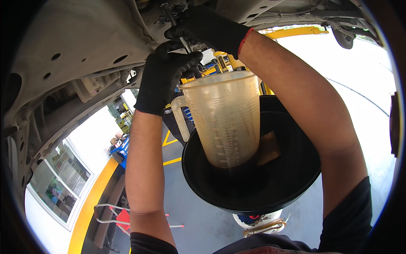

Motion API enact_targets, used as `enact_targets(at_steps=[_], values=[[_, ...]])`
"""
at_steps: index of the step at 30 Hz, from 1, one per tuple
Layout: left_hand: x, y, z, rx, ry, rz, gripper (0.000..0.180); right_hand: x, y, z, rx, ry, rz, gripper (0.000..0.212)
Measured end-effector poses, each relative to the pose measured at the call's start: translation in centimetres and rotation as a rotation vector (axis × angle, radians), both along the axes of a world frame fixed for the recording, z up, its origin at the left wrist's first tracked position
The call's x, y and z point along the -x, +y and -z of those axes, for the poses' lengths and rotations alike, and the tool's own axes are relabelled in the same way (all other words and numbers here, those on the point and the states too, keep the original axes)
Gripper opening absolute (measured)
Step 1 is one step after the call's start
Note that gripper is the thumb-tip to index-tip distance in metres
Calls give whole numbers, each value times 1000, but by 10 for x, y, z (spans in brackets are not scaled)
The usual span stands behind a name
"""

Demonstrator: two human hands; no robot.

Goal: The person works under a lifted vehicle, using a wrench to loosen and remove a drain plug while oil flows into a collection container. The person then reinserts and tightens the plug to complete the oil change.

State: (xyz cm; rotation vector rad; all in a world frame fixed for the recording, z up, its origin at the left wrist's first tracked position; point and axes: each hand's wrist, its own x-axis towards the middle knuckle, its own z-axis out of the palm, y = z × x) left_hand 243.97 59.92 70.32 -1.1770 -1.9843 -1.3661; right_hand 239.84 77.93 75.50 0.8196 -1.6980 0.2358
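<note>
Both my hands wear black gloves and are raised to the underside of a car [97, 38]. My left hand [163, 76] is closed around the lower end of a slim metal wrench [171, 19], its thumb stretched toward the right. My right hand [203, 29] is just above it, with curled fingers against the wrench's shaft. The wrench slants up to the left, close to the car's underbody; whether it sits on a bolt I cannot tell. Below my hands, a translucent measuring jug [224, 118] stands in a wide black drain pan [292, 186], with dark liquid around its base.
A brown piece of card or cloth [268, 148] lies in the pan beside the jug. Under the pan is a white container [258, 222] with a hose. A red folding stool [122, 218] stands lower left. A yellow lift arm [296, 32] reaches under the car; a person's dark clothing [172, 122] shows behind the jug.
</note>
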Motion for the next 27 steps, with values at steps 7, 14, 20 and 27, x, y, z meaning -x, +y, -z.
enact_targets(at_steps=[7, 14, 20, 27], values=[[15, -14, 2, -5, -97, 100, 43, -5, -1, -4, -155, 199, 119, 20], [19, -9, 3, 19, -62, 125, 37, -5, -12, -2, 180, -263, -131, 13], [23, -10, 4, -51, -166, 274, 36, 9, 5, -10, -246, 260, 262, 16], [12, -5, 2, 4, -107, 95, 34, -4, -11, -3, -7, -154, 56, 22]])
